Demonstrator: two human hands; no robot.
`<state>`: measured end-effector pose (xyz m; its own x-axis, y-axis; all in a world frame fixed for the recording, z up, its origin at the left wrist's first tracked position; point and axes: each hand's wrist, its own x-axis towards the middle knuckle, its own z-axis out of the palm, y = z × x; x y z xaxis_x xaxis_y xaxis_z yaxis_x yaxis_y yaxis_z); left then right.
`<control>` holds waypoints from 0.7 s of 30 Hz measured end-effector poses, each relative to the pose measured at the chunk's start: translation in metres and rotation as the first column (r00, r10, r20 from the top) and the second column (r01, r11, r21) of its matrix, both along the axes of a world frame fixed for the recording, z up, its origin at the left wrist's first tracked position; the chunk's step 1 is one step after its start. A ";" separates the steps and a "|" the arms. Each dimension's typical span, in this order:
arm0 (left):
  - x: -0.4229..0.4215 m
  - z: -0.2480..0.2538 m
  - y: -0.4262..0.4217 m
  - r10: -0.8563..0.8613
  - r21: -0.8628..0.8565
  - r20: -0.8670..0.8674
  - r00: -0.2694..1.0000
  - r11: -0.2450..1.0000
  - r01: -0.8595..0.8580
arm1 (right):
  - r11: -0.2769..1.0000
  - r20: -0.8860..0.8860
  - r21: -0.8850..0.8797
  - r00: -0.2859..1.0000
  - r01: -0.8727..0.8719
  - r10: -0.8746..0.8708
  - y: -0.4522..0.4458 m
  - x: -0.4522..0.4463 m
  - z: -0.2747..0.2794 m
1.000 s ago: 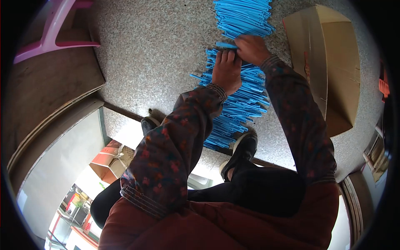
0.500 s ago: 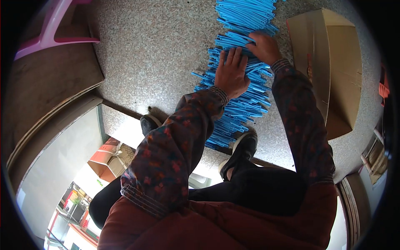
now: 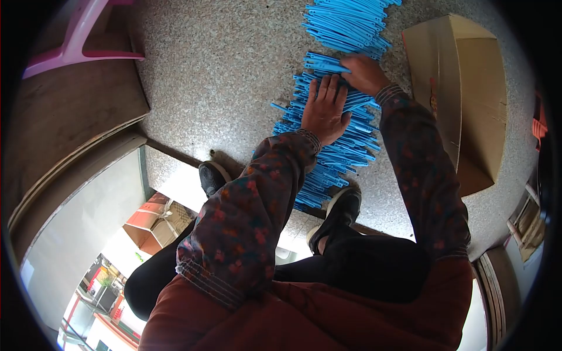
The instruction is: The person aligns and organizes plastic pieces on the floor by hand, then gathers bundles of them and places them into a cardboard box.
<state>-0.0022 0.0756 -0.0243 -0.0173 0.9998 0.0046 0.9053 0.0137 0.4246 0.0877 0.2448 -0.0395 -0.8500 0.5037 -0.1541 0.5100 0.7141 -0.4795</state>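
Observation:
A long row of thin blue plastic strips [image 3: 342, 140] with small holes at their ends lies on the speckled floor. My left hand [image 3: 325, 111] rests flat on the near pile, fingers stretched out and pointing away from me. Just beyond it, my right hand [image 3: 364, 74] is closed around the right end of a small bundle of blue strips [image 3: 323, 62]. Its fingertips are partly hidden. A separate far pile of blue strips [image 3: 345, 24] lies beyond the bundle, with a strip of bare floor between them on the left.
To the right stands an open cardboard box [image 3: 433, 76]. A pink plastic stool leg [image 3: 73, 50] and a brown wooden board [image 3: 70, 105] are at upper left. My shoes [image 3: 344, 207] are at the near end of the row. Another carton [image 3: 153, 225] sits lower left.
My right hand has drawn the bundle slightly toward me, and the gap to the far pile has widened. The left hand has shifted slightly toward me, still flat on the strips.

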 end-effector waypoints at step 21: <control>0.001 -0.002 -0.002 0.003 0.009 -0.001 1.000 1.000 -0.003 | 0.981 -0.067 0.164 0.994 0.102 -0.092 0.006 -0.001 -0.005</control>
